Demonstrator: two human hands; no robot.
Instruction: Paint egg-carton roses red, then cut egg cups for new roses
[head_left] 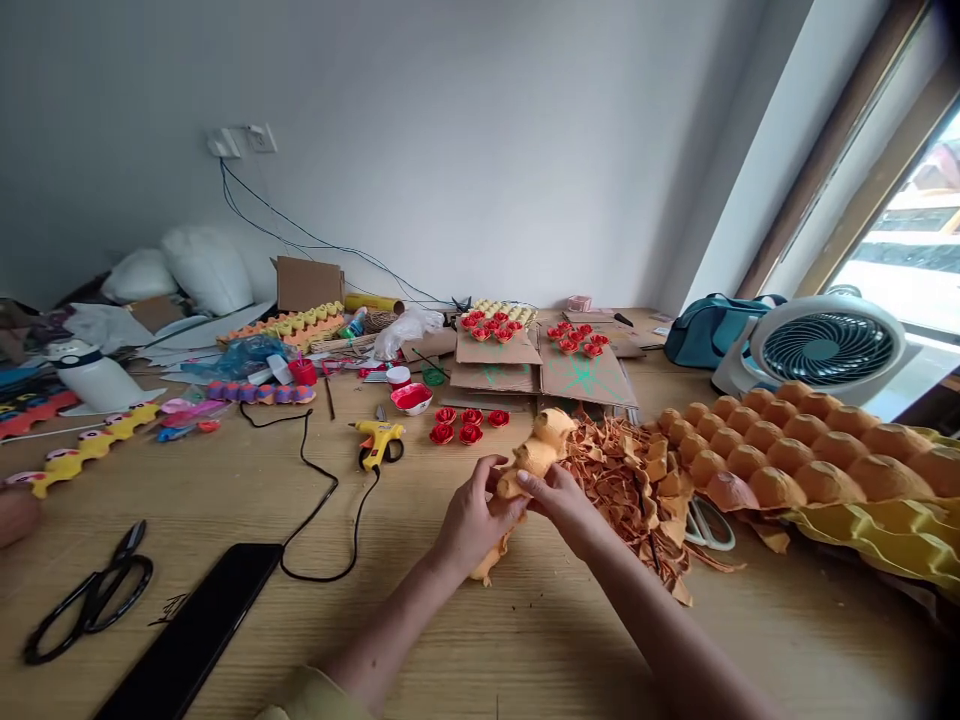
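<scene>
Both of my hands hold an orange egg-carton strip [536, 455] with rounded cups, tilted up and away over the table. My left hand [478, 512] wraps its lower left side, while my right hand [561, 503] grips it from the right with the thumb on top. Below my left hand, another orange carton part [491, 562] shows; whether it joins the strip I cannot tell. A heap of torn orange carton scraps [622, 480] lies right beside my right hand. Just beyond my hands sit several red carton flowers [470, 430].
A yellow glue gun [379, 443], red paint bowl [412, 399], black scissors [97, 600] and black phone-like slab [199, 630] lie left. Orange egg trays [787, 455], white-handled scissors [709, 525] and a fan [829, 345] stand right. Another person's hand [16, 515] shows at the left edge.
</scene>
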